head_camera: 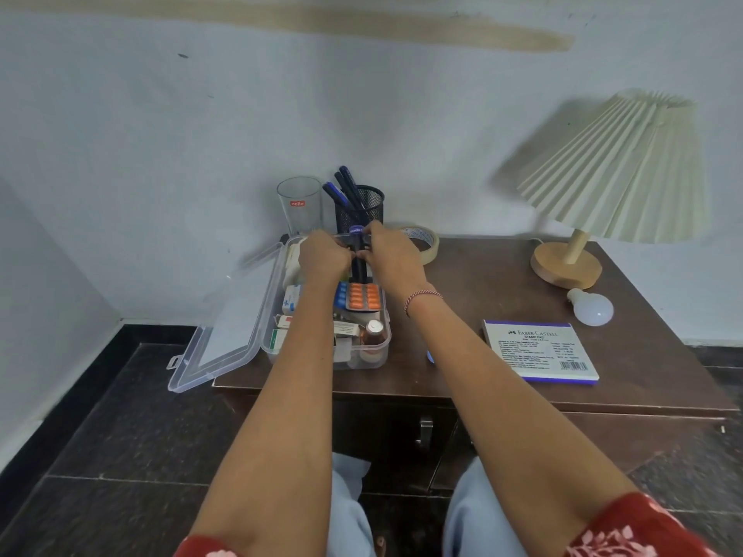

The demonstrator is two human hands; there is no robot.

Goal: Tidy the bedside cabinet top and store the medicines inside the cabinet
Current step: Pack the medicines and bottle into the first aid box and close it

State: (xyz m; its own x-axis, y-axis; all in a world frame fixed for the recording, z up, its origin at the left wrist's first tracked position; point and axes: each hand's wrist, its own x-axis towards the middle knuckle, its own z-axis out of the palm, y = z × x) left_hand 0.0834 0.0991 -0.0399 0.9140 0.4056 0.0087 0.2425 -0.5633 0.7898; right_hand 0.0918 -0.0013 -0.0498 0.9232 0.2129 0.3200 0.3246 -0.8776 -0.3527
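Over the far end of a clear plastic medicine box, its lid hinged open to the left, the left hand and right hand meet, both pinching a slim dark container with a purple cap. Orange blister strips lie inside the box, which stands on the dark brown desk, left of a white stamp-pad packet.

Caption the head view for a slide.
Left hand and right hand hold a dark object in the open medicine box on the cabinet.
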